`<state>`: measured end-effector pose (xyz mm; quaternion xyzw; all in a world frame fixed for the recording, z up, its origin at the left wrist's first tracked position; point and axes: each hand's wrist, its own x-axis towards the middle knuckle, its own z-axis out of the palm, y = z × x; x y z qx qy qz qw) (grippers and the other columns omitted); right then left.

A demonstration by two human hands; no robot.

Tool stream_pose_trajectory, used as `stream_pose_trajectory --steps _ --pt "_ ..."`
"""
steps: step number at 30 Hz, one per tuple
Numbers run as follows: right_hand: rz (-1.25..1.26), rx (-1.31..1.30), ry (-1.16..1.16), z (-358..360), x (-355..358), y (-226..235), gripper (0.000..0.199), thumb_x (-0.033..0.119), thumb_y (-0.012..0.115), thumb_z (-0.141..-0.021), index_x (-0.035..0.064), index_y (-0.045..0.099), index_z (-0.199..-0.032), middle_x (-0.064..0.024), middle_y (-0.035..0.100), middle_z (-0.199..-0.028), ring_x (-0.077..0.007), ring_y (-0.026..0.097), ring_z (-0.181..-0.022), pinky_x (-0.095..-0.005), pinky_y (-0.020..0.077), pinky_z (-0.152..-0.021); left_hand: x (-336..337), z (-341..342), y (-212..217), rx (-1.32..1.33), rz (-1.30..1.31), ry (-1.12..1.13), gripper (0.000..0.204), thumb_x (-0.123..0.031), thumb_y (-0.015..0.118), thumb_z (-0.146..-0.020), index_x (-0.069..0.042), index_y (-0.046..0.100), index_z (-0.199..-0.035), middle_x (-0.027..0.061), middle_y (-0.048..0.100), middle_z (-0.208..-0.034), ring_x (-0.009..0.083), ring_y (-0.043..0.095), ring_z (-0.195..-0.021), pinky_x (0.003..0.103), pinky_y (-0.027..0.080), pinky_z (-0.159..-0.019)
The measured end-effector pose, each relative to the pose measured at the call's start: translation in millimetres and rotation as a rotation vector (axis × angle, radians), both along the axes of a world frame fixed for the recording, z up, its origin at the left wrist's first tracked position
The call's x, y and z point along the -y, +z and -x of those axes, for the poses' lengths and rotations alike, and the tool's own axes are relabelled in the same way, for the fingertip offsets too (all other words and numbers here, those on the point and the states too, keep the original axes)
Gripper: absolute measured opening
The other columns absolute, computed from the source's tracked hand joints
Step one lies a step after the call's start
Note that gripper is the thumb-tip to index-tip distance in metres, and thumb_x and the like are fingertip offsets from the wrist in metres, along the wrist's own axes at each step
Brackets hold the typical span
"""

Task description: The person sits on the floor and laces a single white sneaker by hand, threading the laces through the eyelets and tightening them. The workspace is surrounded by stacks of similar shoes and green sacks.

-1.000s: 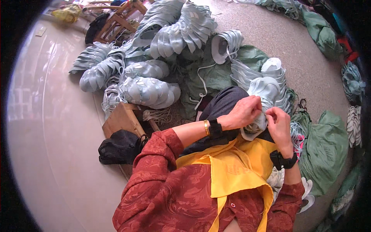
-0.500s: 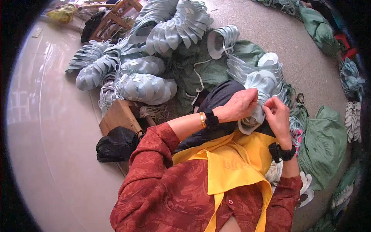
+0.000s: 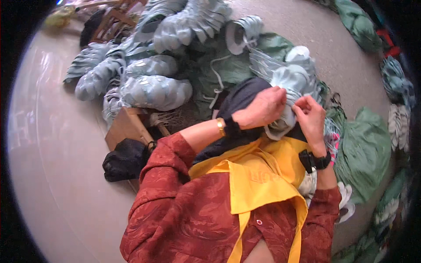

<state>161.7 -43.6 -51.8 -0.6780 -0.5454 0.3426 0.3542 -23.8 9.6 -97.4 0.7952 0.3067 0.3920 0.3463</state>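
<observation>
A pale grey-blue shoe upper (image 3: 284,122) rests over my lap, between my two hands, its wide opening toward me. On its left side my left hand (image 3: 264,107) is closed, fingers curled by the upper's edge. My right hand (image 3: 310,115) pinches thumb and fingertips together at the other side. Whatever either hand grips is too small or hidden to make out. Just beyond them, more pale uppers (image 3: 302,65) are bunched in a stack against my knee. A yellow apron (image 3: 263,182) covers my front and lap.
Nested rows of pale uppers (image 3: 188,28) lie ahead and to the left on green sacking (image 3: 232,65). A wooden stool (image 3: 127,127) with a black bag (image 3: 126,161) is at my left. A green sack (image 3: 366,151) stands at my right, near white shoe pieces (image 3: 398,127).
The whole scene has shifted slightly up and left in the view. Both hands keep nearly the same place beside the shoe upper, still closed.
</observation>
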Motion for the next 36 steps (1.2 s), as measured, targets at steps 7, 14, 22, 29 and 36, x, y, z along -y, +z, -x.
stream_pose_trajectory --steps 7,14,22,29,36 --pt "-0.001 -0.060 0.008 -2.2 2.9 -0.5 0.014 0.005 0.076 -0.084 -0.0006 0.069 -0.095 -0.0097 0.075 -0.082 -0.0144 0.070 -0.062 -0.0290 0.0548 -0.057 3.5 8.5 19.3 -0.024 0.209 -0.051 0.016 0.005 0.064 -0.078 0.000 0.057 -0.092 0.0141 0.057 -0.083 0.0289 0.061 -0.073 0.038 0.050 -0.066" --pt "0.044 -0.156 -0.038 0.2 2.2 1.1 0.015 0.005 0.077 -0.085 -0.0023 0.069 -0.095 -0.0081 0.074 -0.081 -0.0111 0.069 -0.061 -0.0260 0.0540 -0.055 4.1 6.5 22.5 -0.077 0.217 -0.040 0.016 0.003 0.063 -0.080 -0.001 0.056 -0.094 0.0162 0.060 -0.086 0.0346 0.063 -0.079 0.042 0.051 -0.070" --pt "0.047 -0.102 -0.060 2.7 0.0 0.4 0.016 0.008 0.079 -0.084 -0.0013 0.070 -0.093 -0.0074 0.074 -0.078 -0.0120 0.070 -0.062 -0.0265 0.0551 -0.057 2.2 1.2 19.3 -0.075 0.210 0.010 0.019 0.002 0.064 -0.080 -0.002 0.055 -0.096 0.0163 0.060 -0.086 0.0344 0.062 -0.079 0.043 0.050 -0.068" --pt "0.011 -0.110 -0.122 6.5 0.0 -7.1 0.016 0.009 0.081 -0.083 -0.0003 0.071 -0.090 -0.0067 0.074 -0.079 -0.0103 0.070 -0.069 -0.0258 0.0553 -0.063 5.7 -0.9 16.6 -0.056 0.174 0.037 0.016 0.001 0.065 -0.082 -0.002 0.059 -0.096 0.0126 0.057 -0.084 0.0280 0.059 -0.071 0.037 0.050 -0.065" --pt "0.084 -0.178 -0.043 -2.4 -5.1 -9.0 0.011 0.005 0.077 -0.085 0.0013 0.069 -0.091 -0.0004 0.070 -0.079 -0.0071 0.066 -0.072 -0.0225 0.0528 -0.063 1.8 -11.7 3.5 -0.125 0.050 0.085 0.008 -0.002 0.060 -0.085 -0.003 0.054 -0.091 0.0185 0.057 -0.087 0.0421 0.059 -0.083 0.049 0.048 -0.070"
